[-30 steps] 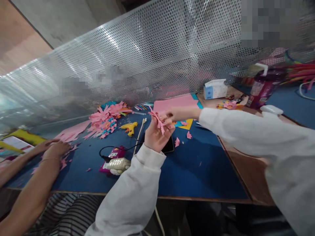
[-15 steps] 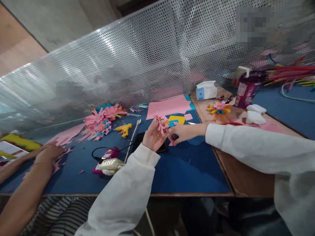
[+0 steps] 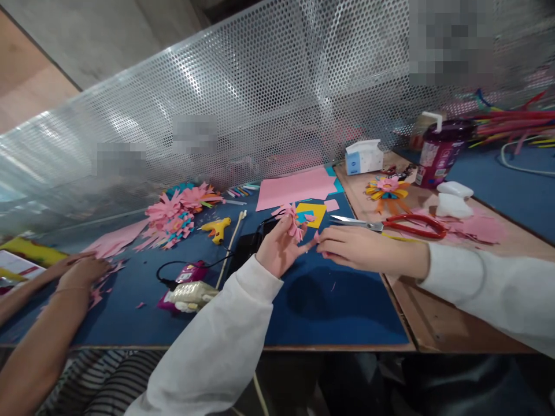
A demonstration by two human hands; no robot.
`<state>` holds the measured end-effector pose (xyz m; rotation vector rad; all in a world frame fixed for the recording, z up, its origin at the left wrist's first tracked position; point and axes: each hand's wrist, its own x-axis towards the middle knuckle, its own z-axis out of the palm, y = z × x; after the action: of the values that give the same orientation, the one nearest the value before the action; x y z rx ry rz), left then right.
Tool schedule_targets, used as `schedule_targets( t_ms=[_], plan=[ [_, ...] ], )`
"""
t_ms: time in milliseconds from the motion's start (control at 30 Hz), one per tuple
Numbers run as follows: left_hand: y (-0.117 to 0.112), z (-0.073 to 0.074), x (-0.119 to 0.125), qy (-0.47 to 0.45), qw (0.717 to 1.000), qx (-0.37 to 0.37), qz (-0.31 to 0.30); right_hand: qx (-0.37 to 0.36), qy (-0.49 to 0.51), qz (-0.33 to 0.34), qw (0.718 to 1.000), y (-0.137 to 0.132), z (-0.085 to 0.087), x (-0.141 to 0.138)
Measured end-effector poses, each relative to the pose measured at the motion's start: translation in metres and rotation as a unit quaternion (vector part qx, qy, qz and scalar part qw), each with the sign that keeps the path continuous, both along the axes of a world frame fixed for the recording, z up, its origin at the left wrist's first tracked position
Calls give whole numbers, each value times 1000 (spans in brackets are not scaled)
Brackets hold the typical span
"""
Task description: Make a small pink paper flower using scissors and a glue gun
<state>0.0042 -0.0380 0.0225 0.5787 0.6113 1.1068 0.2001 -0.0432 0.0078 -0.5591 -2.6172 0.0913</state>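
My left hand (image 3: 278,245) pinches a pink paper flower (image 3: 295,224) with cut, fringed petals, raised above the blue table. My right hand (image 3: 347,245) is close beside it on the right, fingers pressed together around a small piece of pink paper (image 3: 317,238). Just behind my right hand lie scissors with red handles (image 3: 414,225), their blades pointing left. Past the flower are a yellow paper piece (image 3: 318,214) and a larger pink sheet (image 3: 299,188). A dark phone-like object (image 3: 243,254) lies partly hidden behind my left hand.
To the left are a yellow glue gun (image 3: 217,229), a power strip (image 3: 193,293) with a cable, and a heap of paper flowers (image 3: 180,211). Another person's hands (image 3: 84,274) work at far left. A purple cup (image 3: 442,153), tissue pack (image 3: 364,157) and finished-looking flower (image 3: 387,188) stand right.
My right hand has moved right and slightly down, away from the flower, uncovering the scissors. My left hand has turned a little, and the flower has shifted right.
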Motion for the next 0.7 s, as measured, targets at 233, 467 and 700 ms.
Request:
schedule_targets(
  t_ms=[233,467,700],
  plan=[
    [-10,-12,7,-12,998,-44,-47,-39,91,-30,995,-5,-21,17],
    [-9,-13,6,-16,998,-44,-34,-124,176,-56,975,-18,-18,14],
    [-15,-9,10,-2,999,-26,-44,-184,256,-129,940,-27,-23,4]
  ],
)
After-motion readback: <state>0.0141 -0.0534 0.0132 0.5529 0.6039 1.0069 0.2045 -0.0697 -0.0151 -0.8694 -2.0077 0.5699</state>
